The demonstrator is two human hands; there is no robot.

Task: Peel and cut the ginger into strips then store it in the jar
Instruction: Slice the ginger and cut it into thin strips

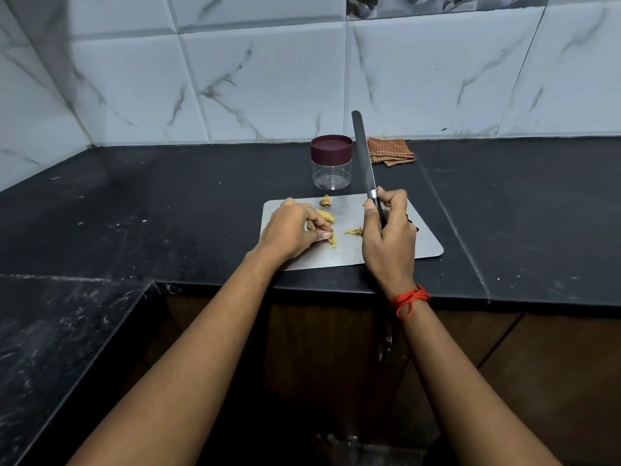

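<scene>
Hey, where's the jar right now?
In the head view the jar stands lid-on on the counter, near centre, just behind the board, with the knife and folded cloth to its right.

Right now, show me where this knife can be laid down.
Bare counter lies left of the board toward the corner, and right of it past the seam. So is the board's near right corner. Crowded: mid-board, with ginger, the left hand, the right hand holding the knife; behind it, jar and cloth.
</scene>
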